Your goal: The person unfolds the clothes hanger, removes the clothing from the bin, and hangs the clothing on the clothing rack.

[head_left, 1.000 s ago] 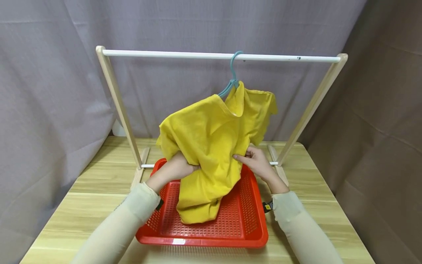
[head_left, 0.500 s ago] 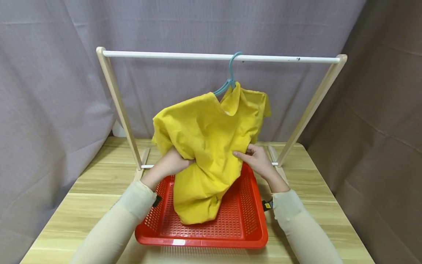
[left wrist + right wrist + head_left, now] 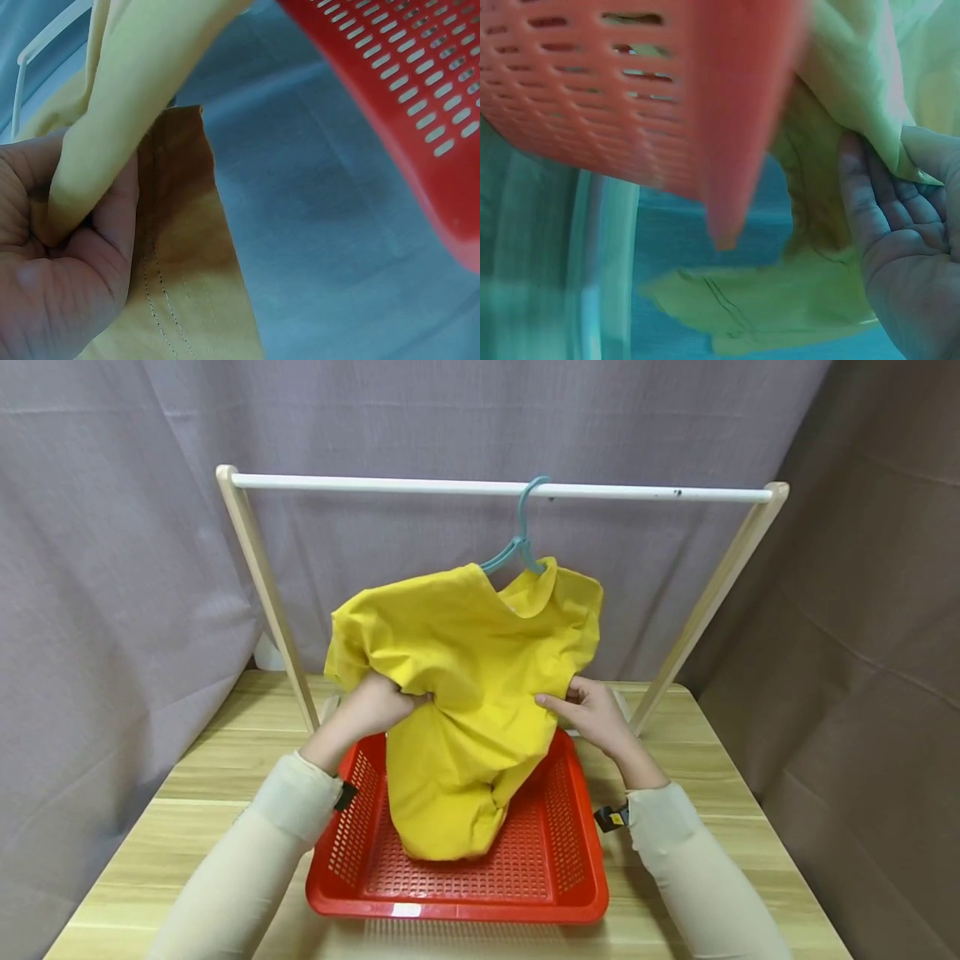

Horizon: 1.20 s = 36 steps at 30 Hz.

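A yellow T-shirt (image 3: 480,668) hangs on a teal hanger (image 3: 521,531), hooked over the white rail a little right of its middle. My left hand (image 3: 371,702) grips a fold of the shirt's left side below the sleeve; in the left wrist view the left hand (image 3: 67,255) has its fingers curled round the cloth. On the other side, my right hand (image 3: 592,714) pinches the shirt's edge, thumb in front. The right wrist view shows the right hand (image 3: 911,225) with cloth between thumb and fingers. The shirt's lower part droops into the red basket (image 3: 457,910).
A rack with a white rail (image 3: 360,485) and wooden posts (image 3: 266,585) stands at the back of the wooden table (image 3: 187,835). Grey curtains (image 3: 135,527) close off the back and sides. The perforated basket sits in front of the rack, under the shirt.
Both hands have risen slightly, and the left has moved left, spreading the shirt wider. The shirt's front has turned flatter toward me, and its right shoulder has shifted left. The hanger stays on the rail.
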Tool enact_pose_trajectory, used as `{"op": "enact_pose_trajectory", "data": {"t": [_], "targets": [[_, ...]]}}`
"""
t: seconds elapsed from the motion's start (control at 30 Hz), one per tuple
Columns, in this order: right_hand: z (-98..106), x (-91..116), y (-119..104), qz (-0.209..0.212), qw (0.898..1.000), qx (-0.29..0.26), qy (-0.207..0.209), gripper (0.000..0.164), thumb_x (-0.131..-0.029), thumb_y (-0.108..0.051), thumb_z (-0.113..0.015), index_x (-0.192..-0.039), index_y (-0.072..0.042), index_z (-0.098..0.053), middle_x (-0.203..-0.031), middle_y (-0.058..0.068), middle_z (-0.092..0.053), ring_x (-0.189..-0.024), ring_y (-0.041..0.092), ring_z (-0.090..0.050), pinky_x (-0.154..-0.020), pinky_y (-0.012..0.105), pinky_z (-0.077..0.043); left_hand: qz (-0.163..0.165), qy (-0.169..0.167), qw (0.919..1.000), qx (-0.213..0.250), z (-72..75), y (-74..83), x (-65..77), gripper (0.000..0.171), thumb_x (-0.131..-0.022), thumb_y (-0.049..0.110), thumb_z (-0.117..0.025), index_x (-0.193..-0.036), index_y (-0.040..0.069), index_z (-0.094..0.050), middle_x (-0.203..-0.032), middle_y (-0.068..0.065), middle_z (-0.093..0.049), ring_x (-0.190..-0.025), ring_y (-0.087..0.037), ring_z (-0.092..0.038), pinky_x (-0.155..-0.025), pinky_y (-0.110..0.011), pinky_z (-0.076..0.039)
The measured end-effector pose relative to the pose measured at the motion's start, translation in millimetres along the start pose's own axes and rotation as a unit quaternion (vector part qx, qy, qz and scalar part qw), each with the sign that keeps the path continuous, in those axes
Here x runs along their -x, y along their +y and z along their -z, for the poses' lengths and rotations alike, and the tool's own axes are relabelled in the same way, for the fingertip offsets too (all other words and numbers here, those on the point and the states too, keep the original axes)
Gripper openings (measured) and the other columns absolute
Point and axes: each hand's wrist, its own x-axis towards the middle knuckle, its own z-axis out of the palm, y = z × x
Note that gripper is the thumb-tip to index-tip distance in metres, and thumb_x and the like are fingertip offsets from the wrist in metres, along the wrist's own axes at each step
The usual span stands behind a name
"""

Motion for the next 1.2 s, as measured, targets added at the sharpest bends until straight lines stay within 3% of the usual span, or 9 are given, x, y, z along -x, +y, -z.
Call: {"op": "enact_pose_trajectory", "data": {"t": [0.1,0.3,0.47,0.67,0.8,1.0,1.1,1.2], "targets": [[3,-2,-2,0.005,1.0,0.005,0.001,0.031,-0.089,-0.036,-0.079,-0.082,-0.008,-0.068,-0.065,0.005,-0.055,-0.055,0.013,-0.041,-0.05,0.027,-0.037,0.002,0.001,1.0,-0.007,6.5,3.5,-1.6,0.03,-0.091,0.01,-0.07,-0.114,-0.003,-0.058,-0.108,-0.016,-0.059,-0.1,-0.03,-0.056,-0.09,-0.047,-0.047],[7,-11,-6,0.025,1.0,-0.01,0.009,0.028,-0.089,-0.033,-0.079,-0.083,-0.007,-0.07,-0.068,0.005,-0.06,-0.056,0.013,-0.044,-0.051,0.026,-0.038,0.04,0.001,0.9988,-0.029,20.9,8.4,-7.8,0.032,-0.093,0.018,-0.071,-0.115,-0.001,-0.059,-0.11,-0.016,-0.06,-0.102,-0.03,-0.057,-0.092,-0.047,-0.047],[9,-19,-15,0.029,0.999,-0.015,0.014,0.027,-0.088,-0.034,-0.08,-0.089,-0.008,-0.073,-0.068,0.004,-0.063,-0.058,0.011,-0.045,-0.05,0.025,-0.038,0.046,0.006,0.9983,-0.035,31.1,7.8,-17.4,0.024,-0.095,0.017,-0.067,-0.111,0.001,-0.059,-0.105,-0.014,-0.059,-0.098,-0.029,-0.055,-0.089,-0.044,-0.046],[12,-28,-24,0.027,0.999,-0.025,0.025,0.032,-0.089,-0.037,-0.079,-0.086,-0.005,-0.072,-0.069,0.017,-0.062,-0.058,0.011,-0.045,-0.05,0.026,-0.038,0.033,0.058,0.9975,-0.025,42.8,10.0,-25.5,0.023,-0.093,0.01,-0.067,-0.11,-0.001,-0.058,-0.105,-0.015,-0.057,-0.097,-0.03,-0.053,-0.087,-0.045,-0.044],[12,-35,-27,0.02,0.999,-0.036,0.029,0.034,-0.089,-0.039,-0.078,-0.09,-0.006,-0.074,-0.075,0.01,-0.07,-0.063,0.014,-0.051,-0.055,0.025,-0.043,0.031,0.097,0.9944,-0.026,47.3,9.7,-29.0,0.028,-0.091,0.009,-0.068,-0.115,-0.003,-0.058,-0.111,-0.017,-0.059,-0.103,-0.031,-0.055,-0.091,-0.047,-0.045],[11,-40,-28,0.013,0.997,-0.071,0.033,0.035,-0.089,-0.038,-0.078,-0.096,-0.003,-0.075,-0.082,0.005,-0.075,-0.071,0.025,-0.062,-0.059,0.026,-0.048,0.061,0.13,0.9896,-0.007,48.4,2.2,-30.4,0.037,-0.092,0.015,-0.07,-0.123,-0.002,-0.06,-0.121,-0.019,-0.062,-0.113,-0.032,-0.056,-0.099,-0.047,-0.045],[12,-43,-30,0.017,0.996,-0.08,0.043,0.035,-0.09,-0.038,-0.077,-0.096,-0.003,-0.075,-0.082,0.005,-0.075,-0.072,0.024,-0.063,-0.06,0.026,-0.049,0.075,0.153,0.9853,0.007,51.8,-3.1,-31.6,0.035,-0.093,0.02,-0.071,-0.12,0.0,-0.063,-0.117,-0.017,-0.064,-0.109,-0.029,-0.058,-0.096,-0.045,-0.046],[14,-47,-34,0.021,0.996,-0.076,0.047,0.036,-0.092,-0.036,-0.076,-0.095,-0.001,-0.073,-0.08,0.004,-0.074,-0.072,0.023,-0.064,-0.06,0.026,-0.05,0.068,0.184,0.9806,-0.001,57.0,-7.0,-35.9,0.026,-0.093,0.022,-0.073,-0.103,-0.001,-0.066,-0.098,-0.017,-0.065,-0.093,-0.029,-0.059,-0.086,-0.042,-0.048]]}}
